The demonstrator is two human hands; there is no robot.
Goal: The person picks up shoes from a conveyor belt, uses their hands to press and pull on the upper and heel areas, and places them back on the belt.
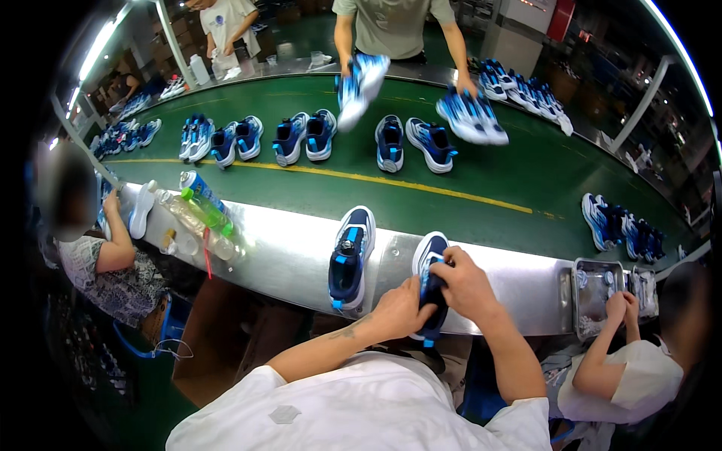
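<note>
A navy, white and light-blue sneaker [432, 246] stands in front of me at the metal edge, its toe pointing away. My left hand [406, 307] closes on its left side near the collar. From the right, my right hand [468, 283] has its fingers bent over the tongue and upper, hiding much of the shoe's middle. Just left of my hands, a matching sneaker [350, 259] rests untouched on the metal ledge, toe away from me; a round dial shows on its tongue.
Beyond the metal ledge [274, 240], pairs of sneakers [304, 137] line the green belt [301, 195]. Opposite, a co-worker holds sneakers in both hands. Bottles [203, 210] stand at left. A metal tray [594, 289] lies at right by another person's hands. Someone sits at far left.
</note>
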